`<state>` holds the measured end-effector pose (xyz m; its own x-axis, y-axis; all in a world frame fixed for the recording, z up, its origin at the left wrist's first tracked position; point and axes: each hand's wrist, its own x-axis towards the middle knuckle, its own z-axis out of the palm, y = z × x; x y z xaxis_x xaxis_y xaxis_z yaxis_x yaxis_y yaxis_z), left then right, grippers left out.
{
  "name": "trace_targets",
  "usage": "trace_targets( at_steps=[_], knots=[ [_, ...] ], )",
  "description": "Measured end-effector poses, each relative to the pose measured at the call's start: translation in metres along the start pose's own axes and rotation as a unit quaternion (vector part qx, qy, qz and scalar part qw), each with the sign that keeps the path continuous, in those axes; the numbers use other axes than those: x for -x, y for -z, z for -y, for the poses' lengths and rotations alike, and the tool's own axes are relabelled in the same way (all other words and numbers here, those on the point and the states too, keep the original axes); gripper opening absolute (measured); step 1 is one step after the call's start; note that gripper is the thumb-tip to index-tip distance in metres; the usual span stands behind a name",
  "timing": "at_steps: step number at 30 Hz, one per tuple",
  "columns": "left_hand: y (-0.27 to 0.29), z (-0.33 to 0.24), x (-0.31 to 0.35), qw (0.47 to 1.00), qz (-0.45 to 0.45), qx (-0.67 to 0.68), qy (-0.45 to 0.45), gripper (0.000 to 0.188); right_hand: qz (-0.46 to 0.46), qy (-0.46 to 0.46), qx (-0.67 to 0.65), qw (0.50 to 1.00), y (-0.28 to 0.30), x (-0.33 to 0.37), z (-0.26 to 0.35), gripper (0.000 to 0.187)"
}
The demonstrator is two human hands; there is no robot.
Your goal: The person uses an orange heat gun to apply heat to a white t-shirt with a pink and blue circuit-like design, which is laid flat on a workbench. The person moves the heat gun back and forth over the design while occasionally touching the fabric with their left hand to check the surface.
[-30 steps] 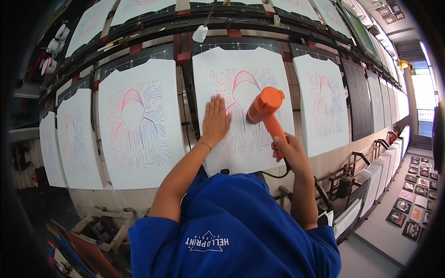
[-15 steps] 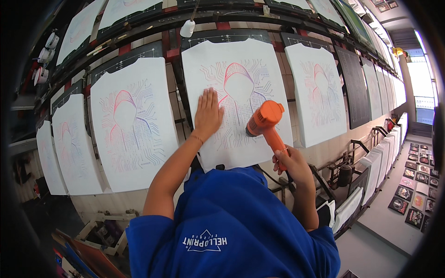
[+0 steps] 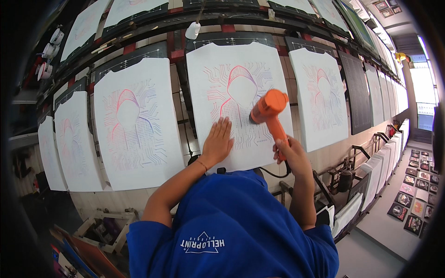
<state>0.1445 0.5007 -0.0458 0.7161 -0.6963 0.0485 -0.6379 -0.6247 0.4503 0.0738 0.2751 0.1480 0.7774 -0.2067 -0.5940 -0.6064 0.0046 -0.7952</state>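
In front of me a white T-shirt (image 3: pixel 204 69) lies flat over a black printing board (image 3: pixel 232 39), printed with a hooded figure and circuit lines in red to blue. My left hand (image 3: pixel 219 142) rests flat on the lower left of the print, fingers stretched out and pointing away from me. My right hand (image 3: pixel 289 152) is wrapped round the handle of an orange heat gun (image 3: pixel 272 104). Its dark nozzle points down and left at the print's right side, close to the cloth; the exact gap cannot be seen. A black cord hangs below the handle.
More printed white shirts on boards stand left (image 3: pixel 106 176) and right (image 3: pixel 315 134), beside a bare black board (image 3: pixel 354 92). Dark metal rails (image 3: pixel 153 28) run behind them. A white bulb-like fitting (image 3: pixel 193 30) hangs near the shirt's top edge. Metal brackets (image 3: pixel 345 178) stand at right.
My left hand has slid down the shirt toward me, from beside the figure to the print's lower part. The heat gun has moved slightly up and right over the print.
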Motion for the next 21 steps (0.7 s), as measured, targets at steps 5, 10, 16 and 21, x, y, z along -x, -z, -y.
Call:
trace_targets(
  at_steps=[5,10,16,21],
  knots=[
    [0.005,0.004,0.011,0.999,0.032,0.007,-0.019,0.064,-0.016,0.03,0.001,0.999,-0.007,-0.036,0.023,0.036],
    [0.013,0.034,-0.045,0.999,-0.021,-0.022,0.009,0.064,-0.013,-0.001,0.006,1.0,0.004,-0.026,0.015,0.035],
    [0.013,0.088,-0.133,0.989,-0.12,-0.061,0.066,0.063,-0.005,-0.038,-0.012,0.999,0.015,0.016,0.007,0.037],
    [0.01,0.081,-0.142,0.987,-0.129,-0.05,0.083,0.063,-0.021,-0.012,-0.017,1.0,0.013,-0.001,0.006,0.036]
  ],
)
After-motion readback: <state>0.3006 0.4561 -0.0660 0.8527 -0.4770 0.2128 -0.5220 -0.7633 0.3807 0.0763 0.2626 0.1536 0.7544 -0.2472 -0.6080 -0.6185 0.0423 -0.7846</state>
